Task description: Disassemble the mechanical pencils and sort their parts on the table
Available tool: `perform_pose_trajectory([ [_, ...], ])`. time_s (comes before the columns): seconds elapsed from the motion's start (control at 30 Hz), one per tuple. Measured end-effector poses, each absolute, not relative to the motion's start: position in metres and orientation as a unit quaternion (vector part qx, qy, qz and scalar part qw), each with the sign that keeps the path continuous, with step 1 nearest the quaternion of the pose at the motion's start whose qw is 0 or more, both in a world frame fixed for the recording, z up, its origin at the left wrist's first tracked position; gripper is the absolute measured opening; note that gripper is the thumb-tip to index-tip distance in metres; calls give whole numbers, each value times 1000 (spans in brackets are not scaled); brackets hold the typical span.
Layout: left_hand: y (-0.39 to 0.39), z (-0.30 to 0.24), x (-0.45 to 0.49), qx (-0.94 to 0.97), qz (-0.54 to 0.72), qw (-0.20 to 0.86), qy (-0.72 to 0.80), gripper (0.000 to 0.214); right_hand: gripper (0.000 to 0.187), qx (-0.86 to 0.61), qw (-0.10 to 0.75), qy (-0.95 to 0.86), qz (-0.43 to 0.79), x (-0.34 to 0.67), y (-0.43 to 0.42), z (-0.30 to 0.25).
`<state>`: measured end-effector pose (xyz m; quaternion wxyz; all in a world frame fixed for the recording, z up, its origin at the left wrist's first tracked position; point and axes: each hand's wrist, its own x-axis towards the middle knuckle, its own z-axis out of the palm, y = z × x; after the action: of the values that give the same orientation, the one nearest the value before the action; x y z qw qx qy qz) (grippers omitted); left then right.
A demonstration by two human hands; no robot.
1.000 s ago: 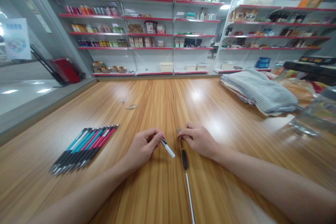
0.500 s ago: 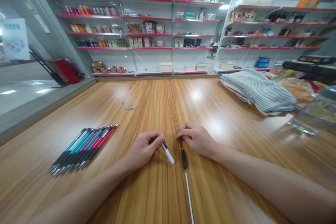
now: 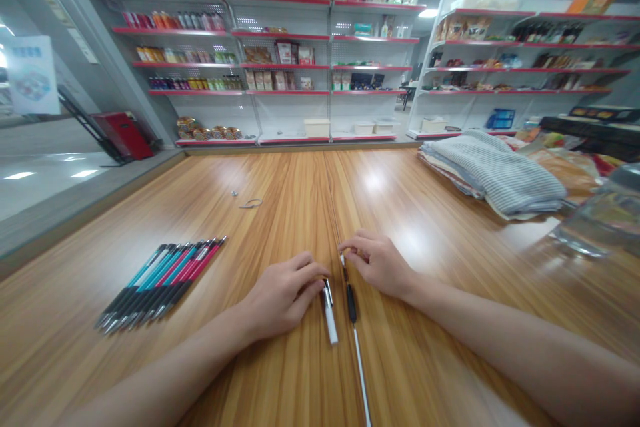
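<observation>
My left hand [image 3: 283,293] lies on the wooden table [image 3: 210,360] with its fingertips on a short white pen barrel [image 3: 329,320], which rests flat on the wood. My right hand [image 3: 379,263] is just to the right, thumb and forefinger pinched on the top end of a thin pen refill with a black grip [image 3: 351,303]. That part lies along the table toward me, ending in a long white tube [image 3: 362,380]. The two pen pieces lie side by side, a little apart.
A row of several blue and pink pens [image 3: 160,277] lies at the left. A small spring and a wire piece [image 3: 250,203] sit farther back. Folded striped cloth [image 3: 495,177] and a clear plastic container [image 3: 600,220] are at the right. Shop shelves stand behind.
My left hand has lowered the white barrel onto the table beside the refill and moved nearer to me. My right hand shifted slightly toward me, still pinching the refill's end.
</observation>
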<state>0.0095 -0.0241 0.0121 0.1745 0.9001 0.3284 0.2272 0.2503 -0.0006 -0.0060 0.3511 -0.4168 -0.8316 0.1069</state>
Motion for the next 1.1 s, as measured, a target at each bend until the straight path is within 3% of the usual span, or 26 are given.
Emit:
perform_pose_trajectory([
  [0.2, -24, 14, 2, 942, 172, 144, 251, 29, 19, -422, 355, -827, 107, 251, 0, -6],
  [0.5, -28, 16, 2, 955, 146, 212, 150, 45, 19, -419, 363, -824, 118, 250, -1, -6],
  [0.7, -42, 20, 10, 964, 122, 203, 120, 47, 19, -414, 377, -821, 114, 249, -1, -4],
  [0.87, -43, 18, 12, 967, 144, 183, 100, 40, 17, -292, 422, -852, 103, 253, -17, 7],
  [0.97, -41, 15, 10, 972, 145, 164, 89, 38, 19, -125, 350, -919, 129, 254, -36, 8],
  [1.1, -39, 11, 7, 978, 126, 146, 80, 39, 24, -40, 229, -957, 174, 253, -54, 6],
])
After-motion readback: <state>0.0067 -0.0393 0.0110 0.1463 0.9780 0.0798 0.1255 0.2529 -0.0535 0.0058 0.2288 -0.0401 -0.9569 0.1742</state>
